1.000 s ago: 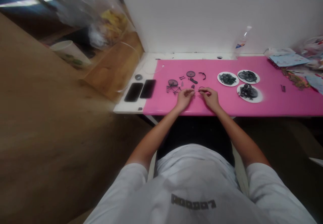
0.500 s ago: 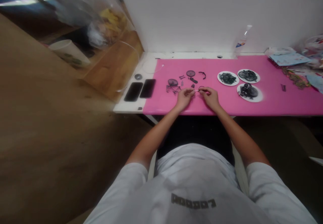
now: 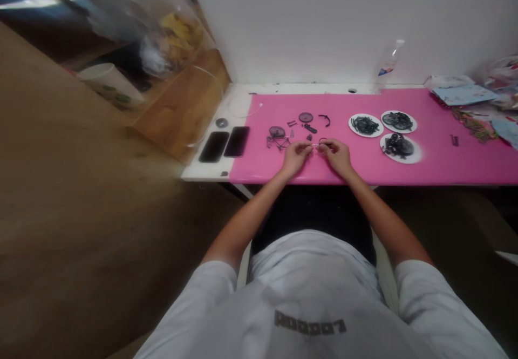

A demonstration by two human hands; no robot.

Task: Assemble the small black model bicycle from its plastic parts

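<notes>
Between my fingertips runs a thin, light metal rod (image 3: 315, 145), small and level. My left hand (image 3: 297, 156) pinches its left end, and my right hand (image 3: 336, 156) pinches the other end, where a small dark part partly shows. Just beyond my hands lie dark model bicycle parts: a round wheel (image 3: 306, 117), a curved strip (image 3: 325, 120), an elongated piece (image 3: 310, 128) and a small dark block (image 3: 309, 137). Left of my left hand is a partly built miniature bicycle frame (image 3: 279, 139) with a wheel (image 3: 277, 131) at it.
Three white plates of dark parts, one plate's rim (image 3: 351, 127) nearest, stand right on the pink cover (image 3: 437, 164). Two phones, one dark phone (image 3: 237, 142) at the cover's edge, lie left. A clear bottle (image 3: 390, 59) stands at the back. Bags and a blue packet (image 3: 465, 94) lie far right.
Both hands stay in nearly the same place with the rod held between them. Only a slight shift of the fingers shows.
</notes>
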